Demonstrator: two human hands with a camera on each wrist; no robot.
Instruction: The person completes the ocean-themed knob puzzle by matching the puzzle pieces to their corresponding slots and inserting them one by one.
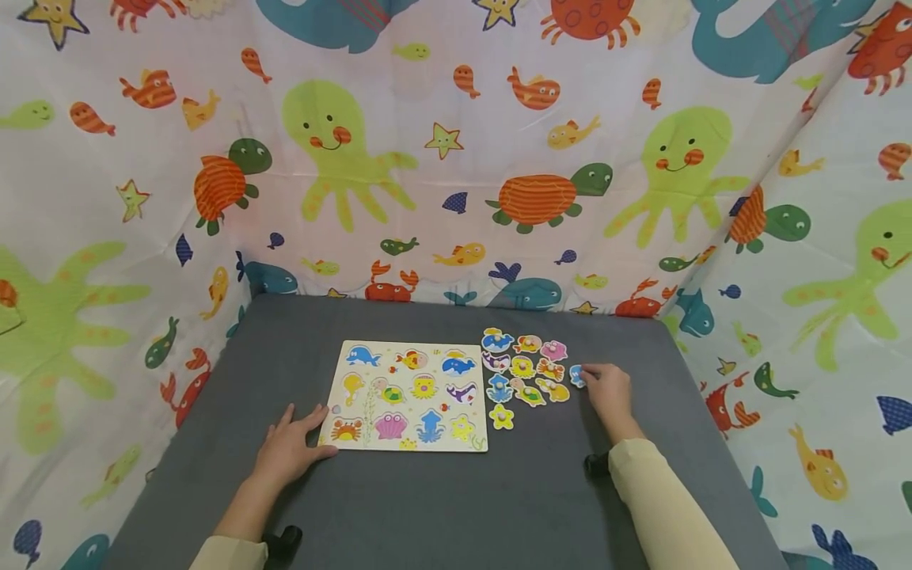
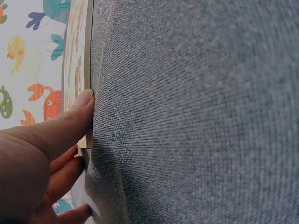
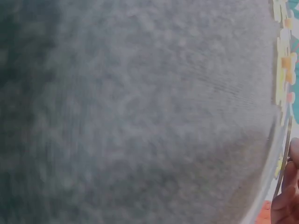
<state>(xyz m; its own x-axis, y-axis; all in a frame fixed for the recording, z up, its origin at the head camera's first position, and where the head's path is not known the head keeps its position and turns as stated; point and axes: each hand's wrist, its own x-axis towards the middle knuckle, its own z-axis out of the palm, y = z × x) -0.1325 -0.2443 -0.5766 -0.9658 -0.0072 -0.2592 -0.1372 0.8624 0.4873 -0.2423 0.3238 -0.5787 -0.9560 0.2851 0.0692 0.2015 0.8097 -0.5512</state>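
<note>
My left hand [image 1: 286, 447] lies at the near left corner of a pale wooden puzzle board [image 1: 378, 447] with sea-animal pictures. Its thumb touches the board's front edge and a finger meets the left side. In the left wrist view, the thumb [image 2: 77, 112] presses that edge while the other fingers are partly hidden. To the right of the loose pieces, my right hand [image 1: 609, 396] pinches a small blue puzzle piece [image 1: 575, 375], partly covered by the fingertips. Only fingers [image 3: 289, 186] of this hand appear at the right wrist view's edge.
Several loose sea-animal pieces lie right of the board, among them a yellow star [image 1: 502, 416], a blue squid [image 1: 499, 388] and a pink shell [image 1: 553, 351]. A grey cloth covers the table [image 1: 456, 514]. A sea-print curtain [image 1: 427, 198] hangs behind and along both sides.
</note>
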